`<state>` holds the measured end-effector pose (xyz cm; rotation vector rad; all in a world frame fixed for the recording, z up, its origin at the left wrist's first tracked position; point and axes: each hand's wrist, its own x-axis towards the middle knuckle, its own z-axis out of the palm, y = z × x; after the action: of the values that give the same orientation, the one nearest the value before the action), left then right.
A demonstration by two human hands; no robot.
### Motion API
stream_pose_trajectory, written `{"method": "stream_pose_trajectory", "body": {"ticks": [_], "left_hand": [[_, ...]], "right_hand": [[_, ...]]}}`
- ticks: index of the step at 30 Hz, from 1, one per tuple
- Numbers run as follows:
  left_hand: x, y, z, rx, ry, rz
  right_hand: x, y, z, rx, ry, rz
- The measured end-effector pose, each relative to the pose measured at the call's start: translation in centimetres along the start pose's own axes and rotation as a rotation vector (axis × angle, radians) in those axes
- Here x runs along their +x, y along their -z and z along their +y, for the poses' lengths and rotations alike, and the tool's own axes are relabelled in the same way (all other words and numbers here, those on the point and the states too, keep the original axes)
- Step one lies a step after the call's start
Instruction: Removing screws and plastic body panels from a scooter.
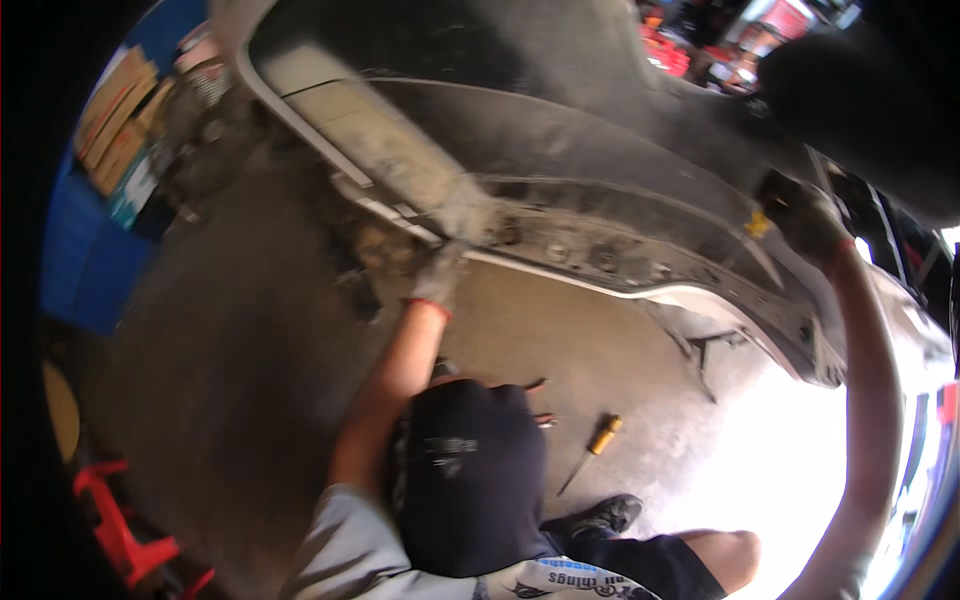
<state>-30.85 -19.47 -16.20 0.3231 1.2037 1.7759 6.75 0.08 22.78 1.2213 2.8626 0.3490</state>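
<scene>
A large curved car bumper (600, 140), dark on its inner side with a pale rim, spans the upper middle. My left hand (440, 275), in a grey glove with a red cuff, is closed at the bumper's near edge; its fingertips are partly hidden and blurred. Farther right and higher, my gloved right hand (812, 222) is against the bumper's right part, fingers curled. Something dark is at those fingers, and I cannot make out what it is. A small yellow piece (757, 224) shows just left of that hand.
A yellow-handled screwdriver (603, 437) lies on the concrete floor, near my shoe (610, 514). Red-handled ends of a tool (541, 420) show beside my dark-clad leg. Cardboard boxes (118, 110) and a blue container (95, 260) stand at left, a red stool (125, 530) at lower left.
</scene>
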Motion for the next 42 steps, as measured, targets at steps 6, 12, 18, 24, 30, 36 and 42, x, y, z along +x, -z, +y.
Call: {"method": "stream_pose_trajectory", "body": {"ticks": [6,12,18,24,30,36,42], "left_hand": [[1.0,1.3,1.2,0.005,-0.088,-0.036],[1.2,1.2,0.9,-0.102,0.009,0.071],[0.4,-0.1,1.3,-0.089,0.001,0.153],[-0.3,0.1,2.3,-0.06,0.065,0.086],[0.6,0.3,1.7,0.014,0.001,0.127],[1.0,-0.1,1.3,-0.041,0.043,0.169],[1.8,2.1,1.1,0.064,0.043,0.105]], "right_hand": [[0.3,1.6,-2.0,-0.109,-0.055,-0.07],[-0.1,1.2,-0.4,-0.125,-0.073,-0.086],[-1.2,2.4,-1.8,0.023,0.019,-0.09],[-1.6,2.2,-1.3,-0.21,-0.018,-0.139],[-1.6,2.5,-3.0,-0.107,-0.294,-0.097],[-2.1,2.4,-1.4,-0.021,0.047,-0.029],[-2.2,3.6,-3.3,-0.185,-0.085,-0.16]]}}
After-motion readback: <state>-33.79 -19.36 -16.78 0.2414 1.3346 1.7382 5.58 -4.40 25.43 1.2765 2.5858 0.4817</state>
